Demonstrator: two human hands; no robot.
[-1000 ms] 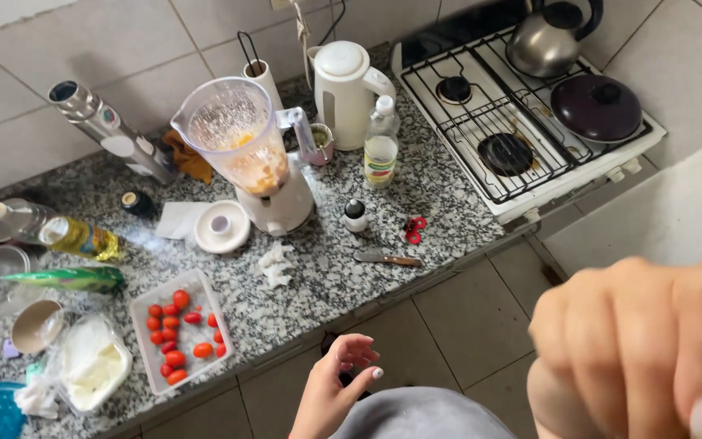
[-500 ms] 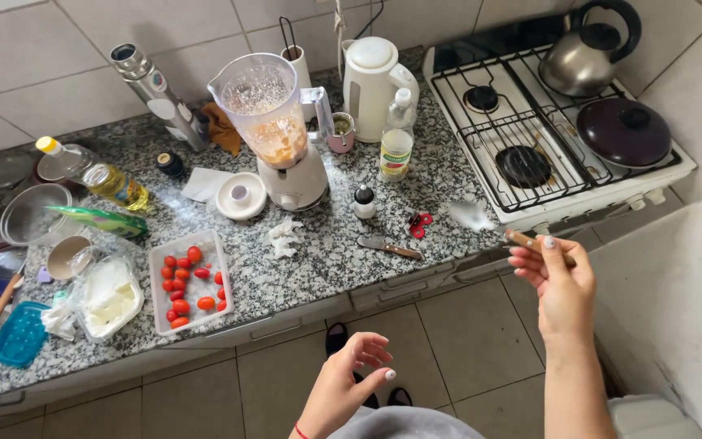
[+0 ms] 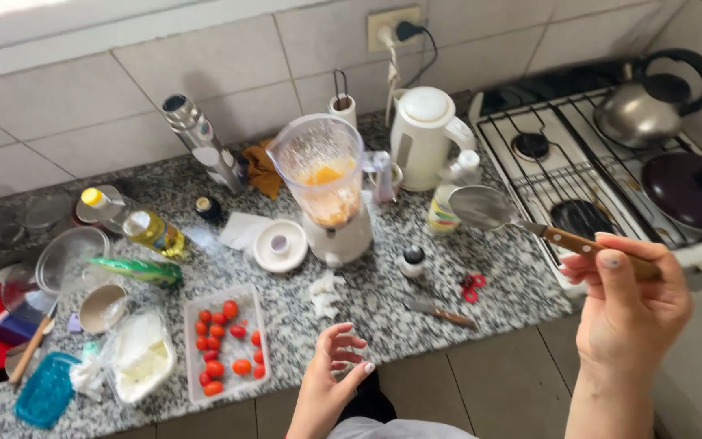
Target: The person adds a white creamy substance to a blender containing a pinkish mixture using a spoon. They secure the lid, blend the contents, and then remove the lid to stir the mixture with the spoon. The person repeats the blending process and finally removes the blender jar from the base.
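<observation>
Spoon (image 3: 489,207), metal bowl with wooden handle, is being held by the right hand (image 3: 627,305), fingers wrapped round the handle end, bowl pointing left above the counter edge near the stove. Left hand (image 3: 331,378) is hovering low over the floor side of the granite counter (image 3: 383,313), fingers loosely spread, gripping nothing. Blender (image 3: 328,191), lidless jar with orange pulp, is standing mid-counter, left of the spoon; its white lid (image 3: 279,245) is lying just beside the base. White electric kettle (image 3: 426,138) and a small bottle (image 3: 447,199) are standing between blender and gas stove (image 3: 558,167). Tray of cherry tomatoes (image 3: 225,343) is sitting near the left hand. Knife (image 3: 440,310) and red scrap (image 3: 471,284) are lying under the spoon's line. Steel kettle (image 3: 647,102) and dark lidded pan (image 3: 692,191) are occupying the burners.
</observation>
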